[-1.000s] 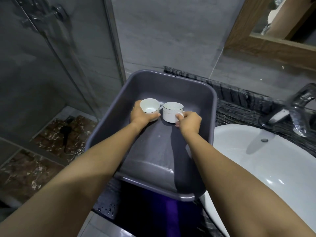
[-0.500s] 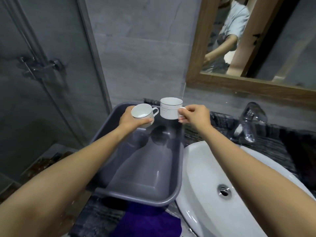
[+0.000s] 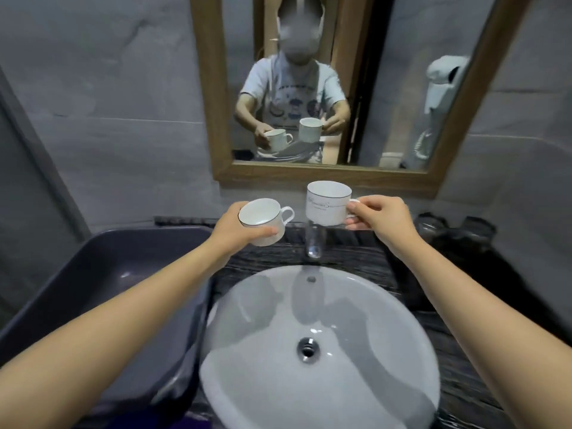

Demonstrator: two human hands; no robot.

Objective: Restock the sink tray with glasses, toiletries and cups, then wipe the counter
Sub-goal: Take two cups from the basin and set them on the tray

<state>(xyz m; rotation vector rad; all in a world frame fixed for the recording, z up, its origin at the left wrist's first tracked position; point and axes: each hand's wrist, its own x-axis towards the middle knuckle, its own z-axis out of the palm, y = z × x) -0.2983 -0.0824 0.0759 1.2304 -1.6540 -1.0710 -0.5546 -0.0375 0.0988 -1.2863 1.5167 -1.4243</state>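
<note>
My left hand (image 3: 238,232) grips a white cup with a thin dark rim line (image 3: 263,219), tilted toward me, above the counter's back edge. My right hand (image 3: 382,216) pinches the handle of a second white cup (image 3: 328,201), held upright and a little higher. Both cups hang in the air above the tap (image 3: 314,243), behind the white round basin (image 3: 318,351). The grey plastic tub (image 3: 102,274) lies at the left with nothing visible inside it.
A wood-framed mirror (image 3: 325,174) hangs on the grey wall and reflects a person holding the cups. Dark glassy objects (image 3: 455,230) stand on the black counter (image 3: 458,382) at the right. A purple cloth (image 3: 198,424) peeks out at the bottom edge.
Both hands lifted the cups out of the grey tub and carried them right, over the basin and tap. The view swung right to face the mirror.
</note>
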